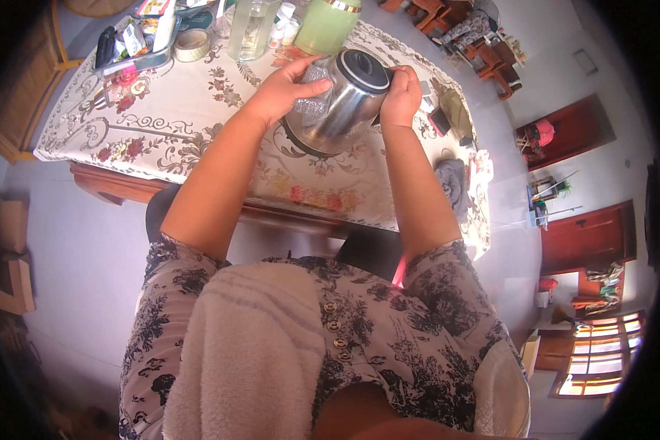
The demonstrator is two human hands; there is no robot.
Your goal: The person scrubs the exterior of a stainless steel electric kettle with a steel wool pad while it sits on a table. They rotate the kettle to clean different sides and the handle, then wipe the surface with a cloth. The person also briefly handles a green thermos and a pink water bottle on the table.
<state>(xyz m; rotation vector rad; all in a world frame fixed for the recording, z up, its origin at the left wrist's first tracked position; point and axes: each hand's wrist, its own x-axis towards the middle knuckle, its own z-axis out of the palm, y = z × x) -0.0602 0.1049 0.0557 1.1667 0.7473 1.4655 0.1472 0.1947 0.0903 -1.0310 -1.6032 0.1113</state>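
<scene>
A stainless steel kettle point(343, 110) with a black lid stands tilted on the floral tablecloth point(161, 132), near the table's middle. My left hand point(282, 92) is closed on a silvery, crinkled cleaning cloth point(316, 99) and presses it against the kettle's left side. At the kettle's right, near the top, my right hand point(402, 99) is curled and grips it; the handle is mostly hidden there. Both forearms reach forward over the table's near edge.
Behind the kettle stand a green thermos point(328, 26), small white bottles point(287, 29) and a clear pitcher point(251, 33). Farther left are a tape roll point(191, 45) and a filled glass tray point(154, 59). A grey cloth point(452, 185) and a dark flat object point(440, 121) lie right.
</scene>
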